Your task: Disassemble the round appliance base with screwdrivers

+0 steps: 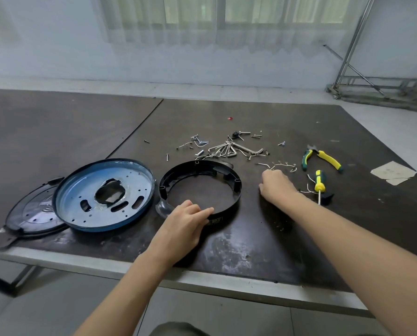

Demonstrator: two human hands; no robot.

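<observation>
Black plastic ring (237, 190) of the appliance base lies flat on the dark desk (251, 238) in the head view, already apart from the blue metal pan (69, 190) just to its left, which overlaps a dark bottom cover (30, 214); the left grip (188, 214) rests on the ring's near rim with fingers laid fairly straight across it, steadying more than clasping, the thumb hidden; the right grip (275, 184) sits knuckles-up on the desk to the right of the ring and apart from it, fingers curled under, and whether it has hold of anything I cannot tell. Bent wire clips (282, 164) lie just beyond its knuckles; the yellow-handled screwdriver (319, 181) lies unheld near the right wrist, the pliers (324, 157) beyond it; hex keys (224, 150) and loose screws (197, 141) are scattered behind the ring.

Likely trouble: a sweeping wrist could scatter the screws or snag the clips; light pressure on one rim could let the ring skid or tip.
</observation>
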